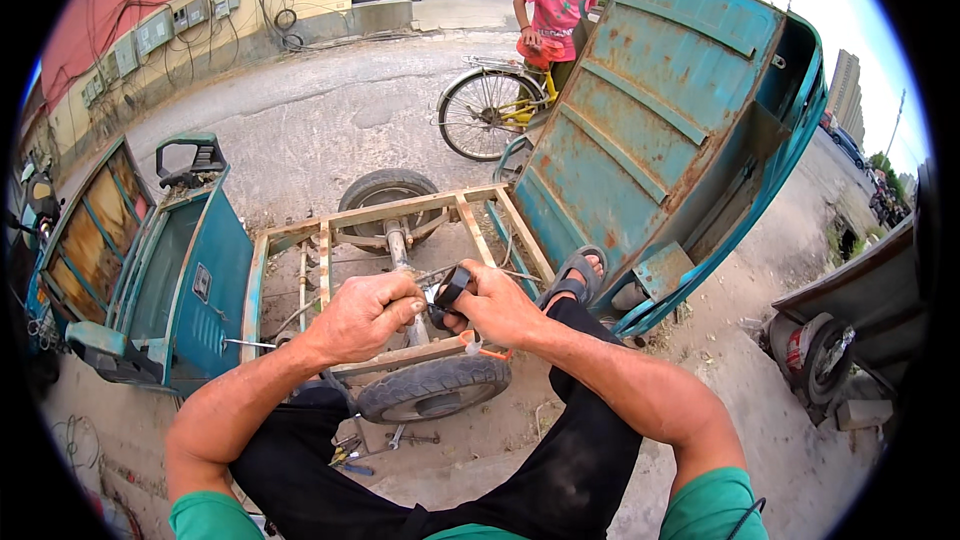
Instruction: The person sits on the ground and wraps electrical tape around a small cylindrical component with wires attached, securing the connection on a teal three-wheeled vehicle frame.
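My right hand (480, 295) grips a black, ring-shaped object (450, 290), like a roll of tape, over the axle. My left hand (380, 305) is closed in a pinch just left of it; what its fingertips hold is too small to make out. Below both hands runs the metal axle (398, 240) of an open cart frame (463, 210) with rusty, pale rails and a tyre (432, 390) at the near end. An orange tool or handle (490, 350) lies beside the axle under my right hand.
A rusty teal cart body (650, 80) leans at right, beside my sandalled foot (565, 285); a teal cab section (200, 300) stands left. Behind, a person in pink (550, 10) stands with a yellow bicycle (485, 115). Loose tools (355, 455) lie below the frame; scrap and wheels (830, 360) sit at right.
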Tool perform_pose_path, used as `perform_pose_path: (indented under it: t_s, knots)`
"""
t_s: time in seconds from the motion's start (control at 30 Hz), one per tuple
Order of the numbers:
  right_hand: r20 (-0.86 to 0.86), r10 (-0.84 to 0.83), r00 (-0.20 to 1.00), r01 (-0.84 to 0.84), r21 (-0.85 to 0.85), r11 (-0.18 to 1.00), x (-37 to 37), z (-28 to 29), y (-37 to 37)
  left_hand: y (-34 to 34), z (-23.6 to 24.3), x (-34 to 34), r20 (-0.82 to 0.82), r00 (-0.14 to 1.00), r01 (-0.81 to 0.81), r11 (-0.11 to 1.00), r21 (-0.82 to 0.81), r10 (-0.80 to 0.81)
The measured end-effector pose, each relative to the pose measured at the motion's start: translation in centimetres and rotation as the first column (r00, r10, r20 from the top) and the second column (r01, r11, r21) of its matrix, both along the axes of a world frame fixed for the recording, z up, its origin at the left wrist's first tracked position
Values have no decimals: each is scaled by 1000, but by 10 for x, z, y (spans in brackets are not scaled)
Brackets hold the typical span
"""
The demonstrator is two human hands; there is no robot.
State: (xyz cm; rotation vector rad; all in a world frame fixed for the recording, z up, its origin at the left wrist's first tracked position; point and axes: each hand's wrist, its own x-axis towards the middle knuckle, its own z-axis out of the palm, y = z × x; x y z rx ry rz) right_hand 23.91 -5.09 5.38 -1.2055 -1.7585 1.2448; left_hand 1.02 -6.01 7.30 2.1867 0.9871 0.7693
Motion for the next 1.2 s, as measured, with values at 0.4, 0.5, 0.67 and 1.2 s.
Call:
perform_pose_path:
  t_s: [0.4, 0.5, 0.67, 1.2]
  knots:
    - [148, -25, 989, -28, 342, 939, 2, -11, -2, 5, -1, -1, -74, 997, -18, 999, 40, 21]
    - [145, -19, 989, -36, 363, 931, 4, -11, -5, 7, -3, -1, -54, 998, -48, 997, -63, 45]
    - [206, 15, 978, -112, 465, 878, 3, -3, -17, 10, -7, -7, 63, 993, -74, 957, -279, 95]
    - [225, 80, 971, -162, 373, 914, -2, -12, -9, 19, -17, -5, 127, 987, -38, 909, -415, 99]
